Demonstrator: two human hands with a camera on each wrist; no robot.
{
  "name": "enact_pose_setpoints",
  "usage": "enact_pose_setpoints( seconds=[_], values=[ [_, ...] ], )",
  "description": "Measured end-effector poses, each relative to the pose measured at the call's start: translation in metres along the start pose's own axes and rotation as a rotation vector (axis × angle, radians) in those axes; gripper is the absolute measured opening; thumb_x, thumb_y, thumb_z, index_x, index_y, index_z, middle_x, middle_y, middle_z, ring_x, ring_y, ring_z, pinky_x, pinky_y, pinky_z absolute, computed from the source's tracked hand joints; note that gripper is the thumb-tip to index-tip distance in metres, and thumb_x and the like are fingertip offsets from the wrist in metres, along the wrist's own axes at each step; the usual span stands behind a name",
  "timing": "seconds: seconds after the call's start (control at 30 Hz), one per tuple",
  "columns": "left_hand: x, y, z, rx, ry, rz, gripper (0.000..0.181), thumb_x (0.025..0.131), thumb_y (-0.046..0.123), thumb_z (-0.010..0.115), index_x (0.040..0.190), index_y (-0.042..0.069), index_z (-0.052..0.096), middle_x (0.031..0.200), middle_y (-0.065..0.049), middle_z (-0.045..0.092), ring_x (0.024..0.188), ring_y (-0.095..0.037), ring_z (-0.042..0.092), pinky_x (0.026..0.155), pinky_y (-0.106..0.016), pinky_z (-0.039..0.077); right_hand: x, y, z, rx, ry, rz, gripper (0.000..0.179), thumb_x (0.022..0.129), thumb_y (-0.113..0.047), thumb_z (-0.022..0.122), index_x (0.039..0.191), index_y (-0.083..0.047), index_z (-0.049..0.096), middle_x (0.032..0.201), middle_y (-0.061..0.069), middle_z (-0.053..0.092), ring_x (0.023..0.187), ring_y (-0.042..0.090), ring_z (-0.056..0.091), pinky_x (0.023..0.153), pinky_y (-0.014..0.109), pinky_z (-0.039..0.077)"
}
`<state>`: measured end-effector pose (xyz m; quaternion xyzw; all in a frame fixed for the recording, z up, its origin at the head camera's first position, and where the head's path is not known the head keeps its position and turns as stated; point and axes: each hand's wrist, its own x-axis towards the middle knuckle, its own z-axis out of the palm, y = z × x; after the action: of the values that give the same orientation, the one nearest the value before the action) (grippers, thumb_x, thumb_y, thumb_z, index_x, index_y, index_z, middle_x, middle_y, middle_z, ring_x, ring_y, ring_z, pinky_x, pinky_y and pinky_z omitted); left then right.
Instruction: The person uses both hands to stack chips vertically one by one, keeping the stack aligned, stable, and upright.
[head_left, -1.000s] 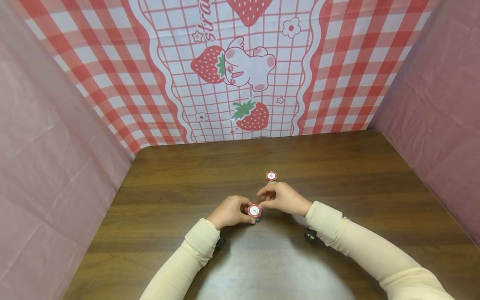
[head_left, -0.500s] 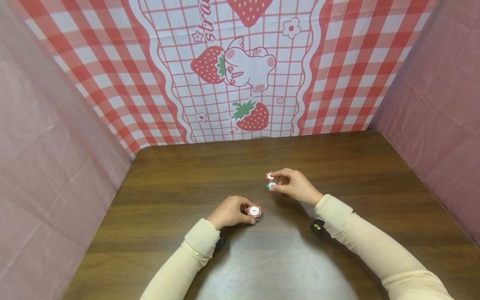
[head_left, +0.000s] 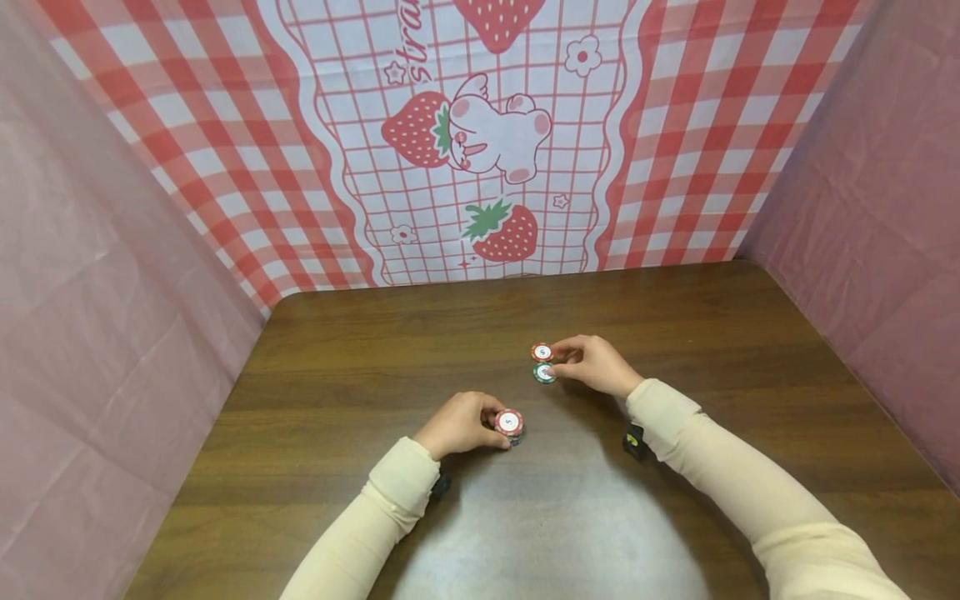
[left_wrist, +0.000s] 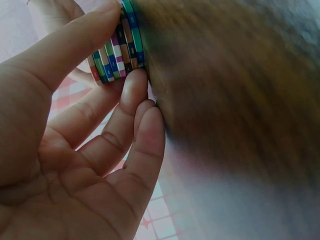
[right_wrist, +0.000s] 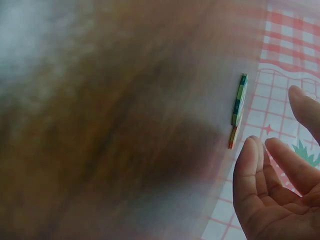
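Note:
In the head view my left hand (head_left: pixel 459 423) holds a stack of poker chips (head_left: pixel 508 422) upright on the table, a red chip marked 5 on top. The left wrist view shows thumb and fingers around the stack's multicoloured edges (left_wrist: pixel 116 52). Farther off, a green poker chip (head_left: pixel 543 373) and a red poker chip (head_left: pixel 542 352) lie flat beside each other. My right hand (head_left: pixel 596 364) hovers at their right side, its thumb overlapping the green chip's edge from above. In the right wrist view a gap separates thumb and fingers, with both chips (right_wrist: pixel 239 102) beyond them.
The brown wooden table (head_left: pixel 360 350) runs back to a red-and-white checked cloth (head_left: pixel 675 167) with strawberry prints. Pink cloth (head_left: pixel 870 233) hangs at both sides. A dark wrist device (head_left: pixel 634 442) sits under the right cuff.
My right hand has left the stack for the green and red chips, then drawn slightly right, uncovering more of both. My left hand has stayed on the stack.

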<state>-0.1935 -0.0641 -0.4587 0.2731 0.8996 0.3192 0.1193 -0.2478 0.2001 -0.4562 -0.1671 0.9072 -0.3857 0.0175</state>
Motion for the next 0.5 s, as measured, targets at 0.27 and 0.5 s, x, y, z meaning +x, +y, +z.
enact_pose_setpoints(
  seconds=[0.27, 0.5],
  values=[
    [0.0004, -0.0003, 0.0001, 0.014, 0.003, 0.005, 0.034, 0.070, 0.022, 0.088, 0.098, 0.010, 0.074, 0.079, 0.004, 0.067, 0.074, -0.007, 0.057, 0.069, -0.022, 0.045, 0.0040, -0.0016, 0.0022, -0.041, -0.054, 0.054, 0.038, 0.081, -0.023, 0.078, 0.109, 0.001, 0.071, 0.101, 0.014, 0.073, 0.089, 0.021, 0.066, 0.080, 0.038, 0.052],
    [0.0000, -0.0004, -0.0001, 0.014, 0.004, 0.006, 0.033, 0.069, 0.022, 0.088, 0.097, 0.011, 0.074, 0.078, 0.005, 0.068, 0.074, -0.006, 0.057, 0.069, -0.022, 0.045, 0.0077, -0.0028, 0.0055, -0.102, -0.073, 0.049, 0.032, 0.078, -0.022, 0.080, 0.102, -0.001, 0.074, 0.094, 0.011, 0.074, 0.086, 0.019, 0.064, 0.079, 0.037, 0.051]
  ],
)
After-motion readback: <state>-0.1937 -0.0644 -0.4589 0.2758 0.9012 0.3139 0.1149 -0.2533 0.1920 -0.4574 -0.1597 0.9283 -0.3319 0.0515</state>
